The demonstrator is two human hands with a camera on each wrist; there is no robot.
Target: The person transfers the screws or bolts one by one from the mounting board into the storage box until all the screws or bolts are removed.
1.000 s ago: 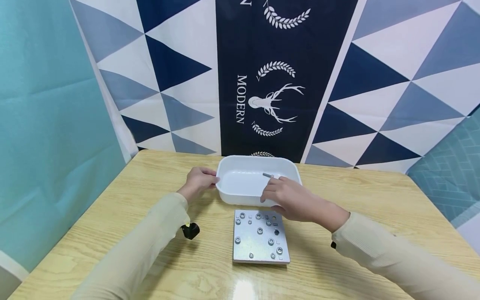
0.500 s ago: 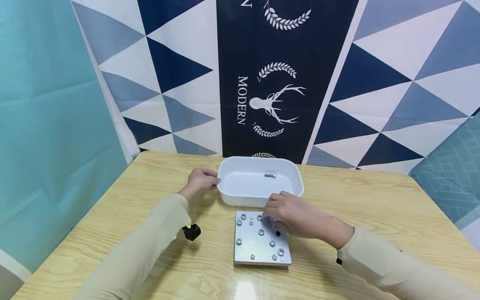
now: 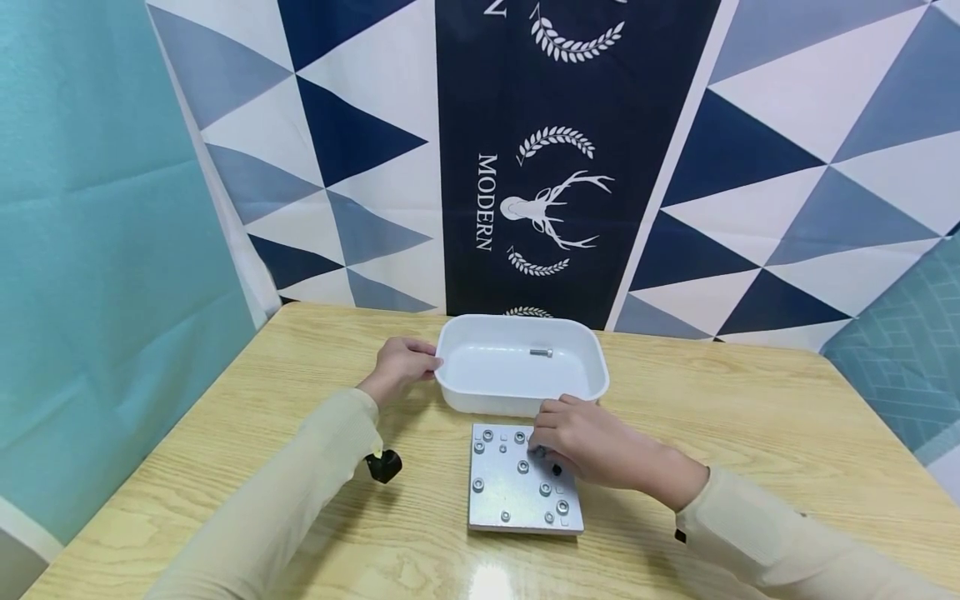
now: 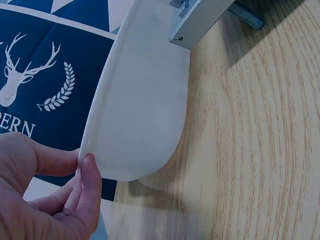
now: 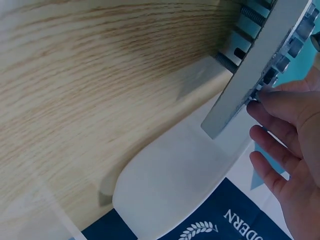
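My left hand (image 3: 405, 362) pinches the left rim of a white plastic bin (image 3: 487, 403), thumb on one side of the wall and fingers on the other in the left wrist view. A single bolt (image 3: 541, 352) lies inside the bin. In front of it stands a square metal plate (image 3: 498, 500) with several socket-head bolts set in it. Over the plate's far right corner, my right hand (image 3: 581, 437) pinches a bolt head between thumb and index finger, the head mostly hidden by them. Threaded bolt shanks (image 5: 252, 16) stick out under the plate in the right wrist view.
The wooden table (image 3: 337, 533) runs up to a patterned cloth backdrop (image 3: 360, 108) behind the bin. A teal cloth (image 3: 112, 208) hangs at the left. Small square marks and a black bolt (image 3: 557, 470) show on the plate near my right hand.
My right hand has come back from over the bin to the plate's far right corner and now pinches a bolt there. My left hand stays on the bin's rim.
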